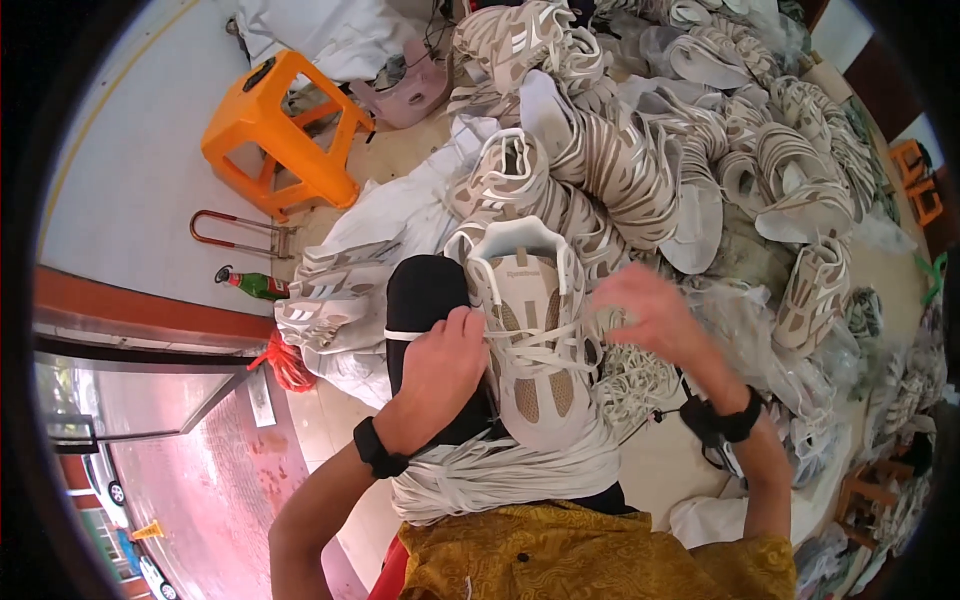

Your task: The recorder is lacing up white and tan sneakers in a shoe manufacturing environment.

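Note:
A beige and white sneaker (538,345) rests upright in front of me, its opening away from me. Flat cream shoelaces (535,352) cross its front, partly threaded. My left hand (447,362) is closed at the shoe's left side, fingertips pinched on a shoelace. A stretch of white lace lies over the rounded black shape (425,285), perhaps my clothed knee, beside that hand. My right hand (648,312) is raised just right of the shoe, apart from it; motion blurs its fingers. A thick bundle of cream laces (510,470) lies across my lap.
Strings of similar sneakers (640,180) are heaped beyond and to the right. An orange stool (290,135) stands at the far left, near a green bottle (258,285) and red cord (285,362). Tangled laces (635,378) lie right of the shoe. Plastic wrapping (760,340) lies farther right.

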`<state>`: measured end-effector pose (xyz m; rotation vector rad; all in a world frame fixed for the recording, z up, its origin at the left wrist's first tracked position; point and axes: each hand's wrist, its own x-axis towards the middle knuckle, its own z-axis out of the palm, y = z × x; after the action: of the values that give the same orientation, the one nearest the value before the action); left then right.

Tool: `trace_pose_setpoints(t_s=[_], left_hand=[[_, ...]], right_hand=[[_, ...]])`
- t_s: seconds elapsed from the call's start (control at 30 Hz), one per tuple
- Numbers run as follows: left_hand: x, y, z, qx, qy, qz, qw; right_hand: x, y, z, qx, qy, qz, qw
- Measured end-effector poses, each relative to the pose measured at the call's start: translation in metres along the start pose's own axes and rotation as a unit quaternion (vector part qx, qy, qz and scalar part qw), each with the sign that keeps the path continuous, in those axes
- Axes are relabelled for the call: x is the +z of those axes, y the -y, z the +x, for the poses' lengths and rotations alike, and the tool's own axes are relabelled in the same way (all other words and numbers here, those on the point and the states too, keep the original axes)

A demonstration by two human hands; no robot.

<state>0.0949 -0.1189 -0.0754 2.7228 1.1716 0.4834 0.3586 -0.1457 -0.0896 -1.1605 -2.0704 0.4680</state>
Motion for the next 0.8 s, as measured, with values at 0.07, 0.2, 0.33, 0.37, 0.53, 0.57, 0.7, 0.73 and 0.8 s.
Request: trace_pose_setpoints(t_s=[0.07,0.2,0.33,0.37,0.53,0.57,0.7,0.73,0.8], left_hand=[[0.003,0.003,-0.003,-0.027,0.060,0.048,0.997],[-0.004,0.013,0.006,-0.011,0.135,0.028,0.990],[-0.010,0.036,0.013,0.038,0.112,-0.016,0.993],[-0.016,0.037,0.018,0.026,0.101,-0.050,0.993],[-0.022,0.034,0.031,0.005,0.113,-0.053,0.992],[-0.021,0.035,0.033,0.012,0.106,-0.051,0.993],[-0.021,0.040,0.028,-0.002,0.100,-0.049,0.994],[-0.022,0.041,0.028,-0.005,0.097,-0.048,0.994],[-0.023,0.041,0.026,-0.016,0.105,-0.045,0.993]], right_hand=[[0.016,0.029,0.015,-0.020,0.011,0.057,0.998],[0.041,0.021,0.023,-0.002,0.080,-0.077,0.994],[0.029,0.028,0.020,-0.016,0.002,-0.094,0.995],[0.020,0.032,0.015,0.046,-0.053,-0.047,0.996],[0.046,0.026,-0.026,0.167,0.077,0.076,0.980],[0.050,0.022,-0.028,0.178,0.091,0.101,0.975],[0.047,0.022,-0.020,0.211,0.110,0.203,0.950],[0.044,0.023,-0.018,0.233,0.108,0.251,0.933],[0.034,0.023,-0.012,0.271,0.082,0.352,0.892]])
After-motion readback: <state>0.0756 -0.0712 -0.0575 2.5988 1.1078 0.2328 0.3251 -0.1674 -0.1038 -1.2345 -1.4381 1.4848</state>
